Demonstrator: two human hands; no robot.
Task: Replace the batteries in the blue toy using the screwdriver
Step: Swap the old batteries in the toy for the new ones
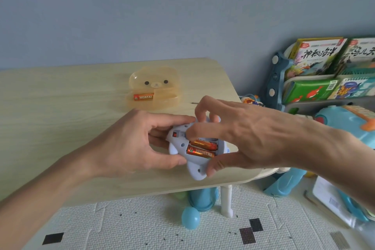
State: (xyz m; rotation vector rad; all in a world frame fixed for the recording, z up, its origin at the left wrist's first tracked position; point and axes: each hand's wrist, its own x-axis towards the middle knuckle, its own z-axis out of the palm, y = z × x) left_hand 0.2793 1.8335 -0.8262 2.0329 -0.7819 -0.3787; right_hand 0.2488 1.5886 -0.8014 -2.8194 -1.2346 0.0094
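The pale blue toy lies underside up near the table's front right edge, its battery bay uncovered. Two orange batteries sit side by side in the bay. My left hand grips the toy's left end between thumb and fingers. My right hand reaches over the toy, its thumb on the near edge and its fingertips curled onto the far side of the bay. Only the thin metal tip of the screwdriver shows, lying on the table behind my right hand.
An amber bear-faced plastic box stands open at the table's middle with one orange battery in its base. The wooden table ends just right of the toy. A bookshelf and blue toys stand at right; a patterned mat covers the floor.
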